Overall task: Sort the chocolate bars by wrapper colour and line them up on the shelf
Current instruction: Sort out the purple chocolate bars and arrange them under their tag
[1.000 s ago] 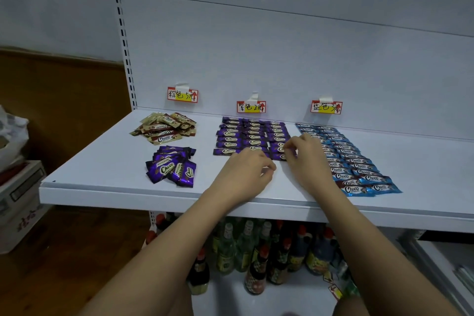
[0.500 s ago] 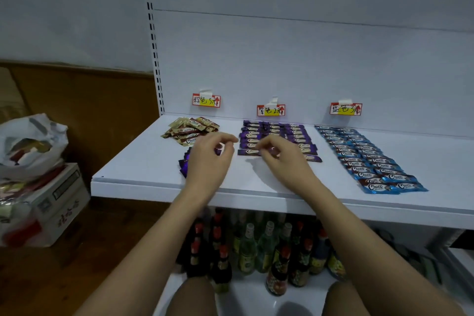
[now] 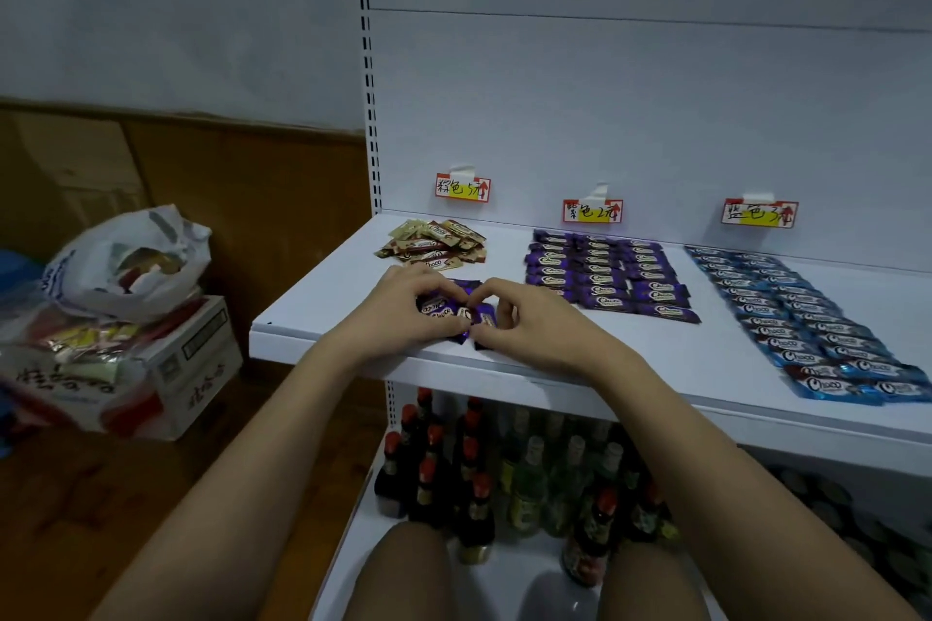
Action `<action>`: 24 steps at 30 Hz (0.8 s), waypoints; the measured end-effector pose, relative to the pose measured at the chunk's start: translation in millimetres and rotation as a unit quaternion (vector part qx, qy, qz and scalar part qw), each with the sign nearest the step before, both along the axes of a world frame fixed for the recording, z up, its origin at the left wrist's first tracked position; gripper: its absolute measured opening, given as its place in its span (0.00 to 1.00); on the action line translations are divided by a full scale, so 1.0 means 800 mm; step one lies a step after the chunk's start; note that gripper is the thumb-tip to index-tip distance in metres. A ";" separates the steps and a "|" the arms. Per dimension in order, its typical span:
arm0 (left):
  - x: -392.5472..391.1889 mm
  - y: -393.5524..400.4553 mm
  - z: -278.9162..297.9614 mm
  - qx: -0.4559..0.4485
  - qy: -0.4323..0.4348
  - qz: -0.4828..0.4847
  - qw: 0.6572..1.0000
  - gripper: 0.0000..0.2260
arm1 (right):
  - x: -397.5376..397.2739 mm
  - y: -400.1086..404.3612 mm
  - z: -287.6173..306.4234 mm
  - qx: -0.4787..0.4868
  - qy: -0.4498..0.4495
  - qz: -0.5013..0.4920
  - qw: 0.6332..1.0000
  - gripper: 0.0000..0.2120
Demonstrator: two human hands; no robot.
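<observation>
Both hands sit on the loose purple pile (image 3: 456,310) near the front edge of the shelf (image 3: 323,298). The left hand (image 3: 403,313) has its fingers curled down over the pile's left side, gripping bars there. The right hand (image 3: 529,323) curls over the pile's right side, thumb and forefinger pinching a purple bar at the front edge. The fingertips of the two hands nearly meet above the pile.

Behind the pile, toward the shelf's back wall, lies a loose heap of brown bars (image 3: 436,242) under the left label (image 3: 462,187). To the right of the pile, purple rows (image 3: 605,275) lie lined up under the middle label (image 3: 592,211). Farther right, blue rows (image 3: 807,323) run from the back wall to the front edge under the right label (image 3: 759,213).

Below the shelf stand bottles (image 3: 504,474) on a lower level. Left of the shelf, on the floor, a box (image 3: 196,368) carries a plastic bag (image 3: 126,262).
</observation>
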State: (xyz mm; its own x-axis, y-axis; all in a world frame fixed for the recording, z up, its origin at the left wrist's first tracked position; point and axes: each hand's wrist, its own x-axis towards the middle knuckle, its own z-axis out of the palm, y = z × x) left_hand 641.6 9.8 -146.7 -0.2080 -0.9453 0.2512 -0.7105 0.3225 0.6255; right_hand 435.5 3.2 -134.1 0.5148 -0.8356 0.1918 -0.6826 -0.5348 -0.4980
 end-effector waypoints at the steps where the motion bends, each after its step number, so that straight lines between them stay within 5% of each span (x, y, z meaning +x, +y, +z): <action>1: -0.001 -0.002 0.000 -0.003 0.002 0.009 1.000 0.12 | -0.001 -0.002 0.002 0.007 -0.005 -0.005 1.000 0.12; 8: -0.013 -0.017 -0.003 -0.066 -0.053 0.075 0.994 0.15 | -0.011 -0.017 -0.015 -0.025 -0.046 -0.051 0.997 0.15; 14: -0.016 -0.020 -0.002 -0.001 0.032 0.041 0.999 0.12 | -0.015 -0.028 -0.021 -0.020 -0.108 -0.090 0.990 0.09; 24: -0.012 -0.022 -0.006 -0.002 -0.021 0.037 0.999 0.09 | -0.023 -0.037 -0.023 0.057 -0.261 -0.122 0.956 0.10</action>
